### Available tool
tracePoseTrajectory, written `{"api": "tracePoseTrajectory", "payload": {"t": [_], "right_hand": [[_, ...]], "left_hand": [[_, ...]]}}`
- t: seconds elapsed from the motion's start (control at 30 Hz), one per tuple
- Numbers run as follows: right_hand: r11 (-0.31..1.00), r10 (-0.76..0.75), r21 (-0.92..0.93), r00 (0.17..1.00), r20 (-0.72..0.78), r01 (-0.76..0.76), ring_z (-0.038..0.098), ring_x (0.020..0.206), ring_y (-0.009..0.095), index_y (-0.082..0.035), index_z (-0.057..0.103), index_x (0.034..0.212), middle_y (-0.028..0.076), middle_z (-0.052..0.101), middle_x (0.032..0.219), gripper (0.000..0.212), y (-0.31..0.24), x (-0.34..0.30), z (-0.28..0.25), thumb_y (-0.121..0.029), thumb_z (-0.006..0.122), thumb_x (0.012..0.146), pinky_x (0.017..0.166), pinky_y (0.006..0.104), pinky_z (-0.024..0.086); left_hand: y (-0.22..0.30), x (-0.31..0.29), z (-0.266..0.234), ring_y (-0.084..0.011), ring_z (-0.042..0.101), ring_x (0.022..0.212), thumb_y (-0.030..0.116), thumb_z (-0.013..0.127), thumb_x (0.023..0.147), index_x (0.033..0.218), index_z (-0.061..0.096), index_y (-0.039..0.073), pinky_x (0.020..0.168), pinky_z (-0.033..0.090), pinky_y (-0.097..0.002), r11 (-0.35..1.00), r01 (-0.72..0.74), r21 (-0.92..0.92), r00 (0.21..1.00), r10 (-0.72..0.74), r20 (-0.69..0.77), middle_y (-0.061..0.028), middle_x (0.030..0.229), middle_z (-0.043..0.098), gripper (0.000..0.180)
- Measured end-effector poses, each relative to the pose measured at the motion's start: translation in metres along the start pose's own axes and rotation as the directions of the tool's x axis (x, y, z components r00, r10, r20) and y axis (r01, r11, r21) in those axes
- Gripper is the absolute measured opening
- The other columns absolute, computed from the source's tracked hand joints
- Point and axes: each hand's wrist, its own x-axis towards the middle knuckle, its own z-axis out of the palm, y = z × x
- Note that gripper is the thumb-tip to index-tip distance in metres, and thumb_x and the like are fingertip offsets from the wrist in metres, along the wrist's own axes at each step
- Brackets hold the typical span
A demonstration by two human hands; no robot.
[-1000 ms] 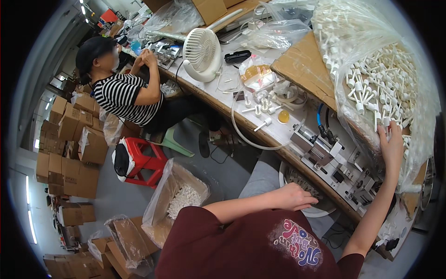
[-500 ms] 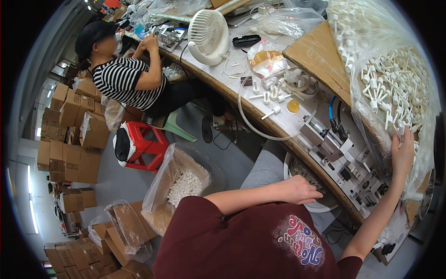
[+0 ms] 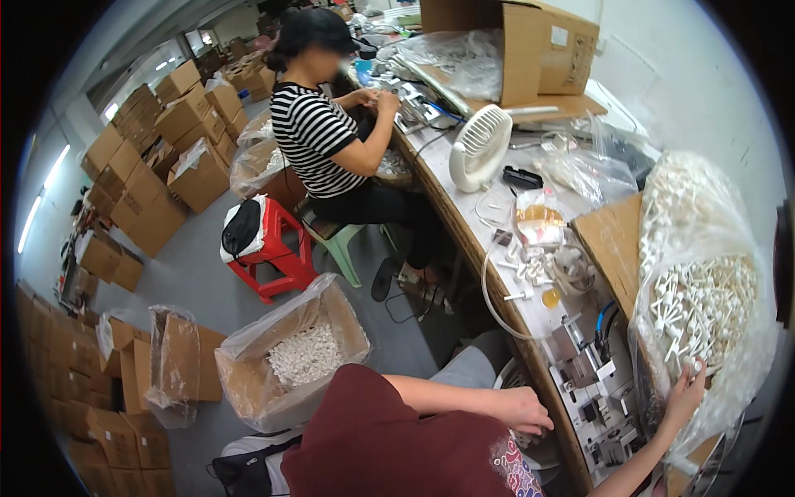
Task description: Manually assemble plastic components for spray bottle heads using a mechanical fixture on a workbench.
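My right hand is at the near edge of a heap of white plastic parts, thin stems with thick round heads, in a clear plastic bag. Its fingers close around one white plastic part at the heap's edge. Over a round white tub below the bench edge hangs my left hand, its fingers curled downward. Whatever it may hold is hidden. Between the hands, a metal fixture with clamps and blue and black hoses is mounted on the bench.
Loose white parts, a yellow round piece and a white fan stand along the bench. A co-worker in a striped shirt sits farther left. On the floor are a lined carton of small white parts, a red stool and stacked cartons.
The head view has turned leftward and up, so the bench and bag appear lower and more of the room shows. My right hand stays at the heap, my left by the tub.
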Motion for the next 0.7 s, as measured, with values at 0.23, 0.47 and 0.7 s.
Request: {"api": "tracePoseTrajectory", "payload": {"t": [0.23,0.47,0.7], "right_hand": [[0.967,-0.032,0.248,0.992,-0.126,0.063,0.059,0.084,0.01,-0.007,0.064,0.125,0.007,0.068,0.102,0.031,0.052,0.018,0.001,-0.018,0.066,0.096,0.071,0.0245,0.046],[0.871,0.188,0.472,0.98,-0.063,-0.137,0.045,0.064,0.003,-0.009,0.064,0.126,0.003,0.067,0.096,0.032,0.05,0.018,-0.004,-0.022,0.064,0.098,0.054,0.0186,0.035],[0.728,0.249,0.667,0.968,-0.044,-0.157,0.051,0.064,0.005,-0.006,0.049,0.137,0.006,0.07,0.098,0.048,0.086,0.04,-0.008,-0.025,0.066,0.096,0.054,0.0176,0.041]], "left_hand": [[0.008,-0.006,0.002,-0.0317,0.065,0.072,0.028,0.061,0.093,0.117,0.063,0.009,0.058,0.051,-0.0427,0.999,-0.05,0.017,0.998,0.051,-0.029,-0.01,0.085,0.066,0.031],[0.014,-0.013,-0.003,-0.0316,0.065,0.07,0.029,0.061,0.093,0.119,0.062,0.009,0.058,0.051,-0.0425,0.997,-0.071,0.039,0.995,0.074,-0.071,-0.01,0.085,0.066,0.033],[0.024,-0.022,-0.02,-0.0315,0.064,0.068,0.031,0.061,0.093,0.129,0.058,0.012,0.057,0.05,-0.0409,0.996,0.013,0.084,0.996,-0.005,-0.094,-0.0091,0.087,0.064,0.04]]}}
